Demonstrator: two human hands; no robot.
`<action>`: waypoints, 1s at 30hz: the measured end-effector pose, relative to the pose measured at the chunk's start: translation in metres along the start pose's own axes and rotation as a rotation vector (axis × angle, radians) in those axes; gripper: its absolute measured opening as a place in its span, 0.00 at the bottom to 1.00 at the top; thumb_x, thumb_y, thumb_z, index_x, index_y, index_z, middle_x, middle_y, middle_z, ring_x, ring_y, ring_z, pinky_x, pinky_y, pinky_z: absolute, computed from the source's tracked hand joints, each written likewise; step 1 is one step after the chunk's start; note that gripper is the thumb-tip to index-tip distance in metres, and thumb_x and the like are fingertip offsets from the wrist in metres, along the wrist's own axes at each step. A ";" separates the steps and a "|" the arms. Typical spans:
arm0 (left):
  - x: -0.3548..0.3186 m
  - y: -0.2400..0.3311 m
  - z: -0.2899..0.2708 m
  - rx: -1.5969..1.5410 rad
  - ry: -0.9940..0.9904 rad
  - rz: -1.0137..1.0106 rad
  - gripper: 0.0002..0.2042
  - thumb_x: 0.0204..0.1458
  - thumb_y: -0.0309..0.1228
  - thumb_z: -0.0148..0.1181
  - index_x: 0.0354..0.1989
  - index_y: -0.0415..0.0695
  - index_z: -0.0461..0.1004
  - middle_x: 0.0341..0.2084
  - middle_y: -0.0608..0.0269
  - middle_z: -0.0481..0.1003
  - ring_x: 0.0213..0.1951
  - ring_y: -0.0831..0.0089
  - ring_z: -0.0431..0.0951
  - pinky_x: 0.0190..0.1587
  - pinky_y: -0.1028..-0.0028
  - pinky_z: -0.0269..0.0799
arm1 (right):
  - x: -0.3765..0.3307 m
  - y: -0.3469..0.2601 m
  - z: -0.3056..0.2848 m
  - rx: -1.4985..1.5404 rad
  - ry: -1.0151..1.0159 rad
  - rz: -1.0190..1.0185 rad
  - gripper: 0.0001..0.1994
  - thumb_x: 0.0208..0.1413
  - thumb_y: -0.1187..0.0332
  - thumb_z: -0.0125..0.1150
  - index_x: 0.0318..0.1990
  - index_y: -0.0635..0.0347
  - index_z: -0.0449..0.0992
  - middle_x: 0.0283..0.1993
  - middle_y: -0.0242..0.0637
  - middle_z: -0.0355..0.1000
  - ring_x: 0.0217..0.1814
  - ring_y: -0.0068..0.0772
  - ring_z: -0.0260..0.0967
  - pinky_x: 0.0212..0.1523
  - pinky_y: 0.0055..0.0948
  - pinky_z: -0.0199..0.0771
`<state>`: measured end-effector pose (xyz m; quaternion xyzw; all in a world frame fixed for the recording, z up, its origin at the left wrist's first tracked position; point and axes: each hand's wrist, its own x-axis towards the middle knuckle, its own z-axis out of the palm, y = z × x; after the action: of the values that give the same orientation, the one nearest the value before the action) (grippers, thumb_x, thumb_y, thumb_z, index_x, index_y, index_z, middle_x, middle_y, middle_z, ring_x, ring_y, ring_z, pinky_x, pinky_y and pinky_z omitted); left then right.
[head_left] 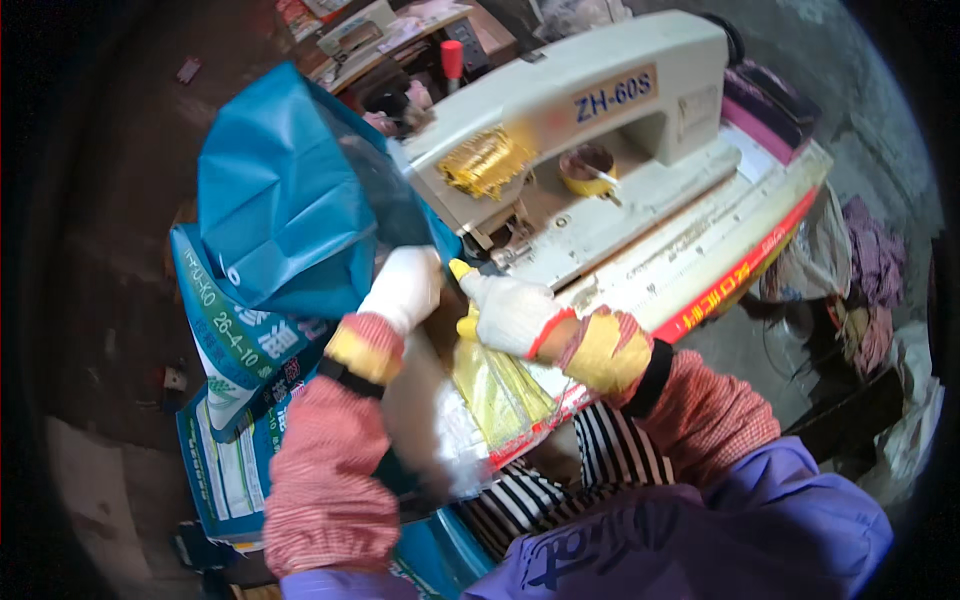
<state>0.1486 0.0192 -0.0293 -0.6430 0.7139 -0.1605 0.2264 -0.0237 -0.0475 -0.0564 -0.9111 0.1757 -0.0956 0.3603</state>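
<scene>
Gripping the edge of a blue bag (285, 195), the left hand (405, 285) wears a white knit glove; its fingers are curled into the fabric near the bag's lower right corner, though the fingertips themselves are hidden behind the fold. The right hand (510, 312), gloved likewise, is closed around the top of a yellow bag (495, 390) and a small yellow object (its kind cannot be told) that pokes out above the knuckles. The two hands sit just beside each other, right in front of the needle end of a cream sewing machine (580, 95).

Both wrists carry yellow cuffs and red checked sleeve covers (330, 470); purple sleeves follow below, and a black-and-white striped garment (600, 455) shows between the forearms.

The blue bag is lifted and billowed open, standing above and left of the left hand, partly covering the machine's left end. The yellow bag hangs down from the right hand over a white sack, toward the person's lap.

A gold thread spool (487, 160) sits on the machine head. The machine rests on a board with a red front edge (735, 275). More printed blue-and-white bags (230, 350) lie stacked at lower left, under the left forearm. A heap of purple cloth (875, 255) lies well apart at the right.
</scene>
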 end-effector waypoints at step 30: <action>-0.293 0.034 0.047 -0.058 0.050 -1.005 0.13 0.44 0.24 0.53 0.41 0.45 0.73 0.36 0.63 0.75 0.38 0.65 0.76 0.39 0.69 0.72 | -0.075 -0.030 0.000 0.146 0.158 -0.490 0.22 0.42 0.71 0.65 0.48 0.59 0.69 0.45 0.49 0.70 0.47 0.48 0.69 0.46 0.33 0.69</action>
<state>0.1656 0.3166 -0.0527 -0.9092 0.3254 -0.2450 0.0861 -0.0853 0.0022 -0.0397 -0.8878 -0.0298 -0.2633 0.3763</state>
